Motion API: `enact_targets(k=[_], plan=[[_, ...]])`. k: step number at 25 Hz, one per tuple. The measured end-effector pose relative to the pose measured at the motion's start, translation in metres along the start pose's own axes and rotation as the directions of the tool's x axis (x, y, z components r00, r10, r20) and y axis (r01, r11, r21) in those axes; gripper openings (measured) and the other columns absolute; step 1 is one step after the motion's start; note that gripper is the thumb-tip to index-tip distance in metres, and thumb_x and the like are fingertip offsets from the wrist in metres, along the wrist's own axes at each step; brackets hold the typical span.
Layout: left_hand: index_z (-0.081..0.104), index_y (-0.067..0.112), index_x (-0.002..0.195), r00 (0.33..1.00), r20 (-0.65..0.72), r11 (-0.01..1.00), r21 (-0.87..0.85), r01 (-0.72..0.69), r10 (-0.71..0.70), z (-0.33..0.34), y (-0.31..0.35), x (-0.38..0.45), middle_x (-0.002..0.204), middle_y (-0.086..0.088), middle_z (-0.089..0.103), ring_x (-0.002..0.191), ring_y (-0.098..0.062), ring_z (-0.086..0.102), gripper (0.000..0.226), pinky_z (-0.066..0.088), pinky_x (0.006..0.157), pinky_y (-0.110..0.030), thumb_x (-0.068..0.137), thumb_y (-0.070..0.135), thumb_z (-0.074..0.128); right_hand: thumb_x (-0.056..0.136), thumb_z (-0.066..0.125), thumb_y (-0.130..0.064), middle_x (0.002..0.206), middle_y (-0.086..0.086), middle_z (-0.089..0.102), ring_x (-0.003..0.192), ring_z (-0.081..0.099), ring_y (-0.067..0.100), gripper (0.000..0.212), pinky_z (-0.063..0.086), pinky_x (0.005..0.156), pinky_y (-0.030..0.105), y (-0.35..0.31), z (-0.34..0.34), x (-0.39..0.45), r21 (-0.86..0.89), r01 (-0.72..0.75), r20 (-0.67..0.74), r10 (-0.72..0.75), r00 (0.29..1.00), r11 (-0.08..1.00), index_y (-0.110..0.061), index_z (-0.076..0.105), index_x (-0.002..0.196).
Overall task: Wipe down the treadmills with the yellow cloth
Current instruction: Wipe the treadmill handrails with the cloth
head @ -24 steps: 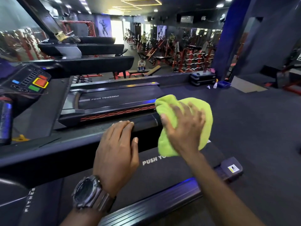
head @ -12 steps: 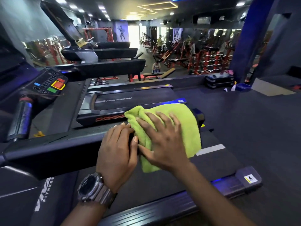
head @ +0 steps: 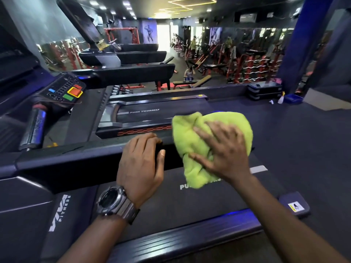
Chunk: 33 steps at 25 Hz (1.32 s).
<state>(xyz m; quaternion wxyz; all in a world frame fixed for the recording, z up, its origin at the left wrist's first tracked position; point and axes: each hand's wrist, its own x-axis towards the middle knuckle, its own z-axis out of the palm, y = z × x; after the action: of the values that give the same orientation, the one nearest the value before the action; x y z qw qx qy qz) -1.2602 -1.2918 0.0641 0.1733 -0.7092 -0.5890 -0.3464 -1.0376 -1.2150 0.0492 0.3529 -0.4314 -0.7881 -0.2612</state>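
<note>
I see dark gym floor and a black treadmill right below me, belt printed with white letters, blue-lit side rail nearest the camera. Its black handrail runs across mid-frame. Left hand, wristwatch on, rests on the handrail, fingers curled over the top edge, thumb straight down the near face. Right hand lies flat on the yellow cloth, fingers spread and nearly straight, pressing it against the handrail's end; forearm reaches in from lower right. Cloth bunched, draped over the rail end, hanging toward the belt. Beyond: second treadmill, control panel at left, red weight racks at the back.
</note>
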Motion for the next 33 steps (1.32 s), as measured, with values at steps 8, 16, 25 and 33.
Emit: enact_targets(k=[8,16,25,33], plan=[[0.053,0.009,0.112,1.000,-0.018,1.000,-0.011,0.020,-0.020,0.004,0.015,0.000,0.114,-0.009,0.058,0.107,-0.032,0.051,0.036,0.041,0.097,-0.047,0.080,0.023,0.046,0.086,0.056,-0.072,0.148,0.002,0.051,0.138,0.047,0.028,0.066,0.031,0.112,0.057,-0.031,0.028,-0.026,0.001,0.026,-0.163,-0.026,0.986,1.000,-0.035,0.054,0.141],[0.048,0.004,0.129,0.999,0.012,0.995,-0.083,0.051,-0.050,0.009,0.024,0.006,0.123,-0.012,0.055,0.115,-0.029,0.048,0.057,0.038,0.105,-0.041,0.074,0.019,0.040,0.098,0.048,-0.055,0.161,0.006,0.029,0.149,0.026,0.029,0.051,0.018,0.117,0.061,-0.047,0.058,-0.047,0.029,-0.035,-0.198,0.040,0.979,0.999,-0.033,0.048,0.143],[0.045,0.003,0.135,0.996,-0.001,0.989,-0.118,0.086,-0.087,0.014,0.025,0.009,0.126,-0.012,0.055,0.118,-0.026,0.049,0.064,0.034,0.107,-0.032,0.073,0.018,0.039,0.094,0.056,-0.057,0.160,0.004,0.030,0.150,0.023,0.028,0.047,0.013,0.118,0.059,-0.041,0.070,-0.055,0.025,0.069,-0.250,-0.060,0.966,0.997,-0.036,0.053,0.136],[0.048,0.001,0.131,0.997,-0.036,0.988,-0.134,0.070,-0.075,0.013,0.020,0.007,0.123,-0.014,0.056,0.114,-0.028,0.052,0.059,0.036,0.104,-0.031,0.075,0.018,0.040,0.091,0.059,-0.058,0.158,0.003,0.036,0.148,0.029,0.028,0.053,0.017,0.116,0.062,-0.060,0.060,-0.035,0.088,-0.043,-0.254,0.064,0.965,0.995,-0.035,0.052,0.139]])
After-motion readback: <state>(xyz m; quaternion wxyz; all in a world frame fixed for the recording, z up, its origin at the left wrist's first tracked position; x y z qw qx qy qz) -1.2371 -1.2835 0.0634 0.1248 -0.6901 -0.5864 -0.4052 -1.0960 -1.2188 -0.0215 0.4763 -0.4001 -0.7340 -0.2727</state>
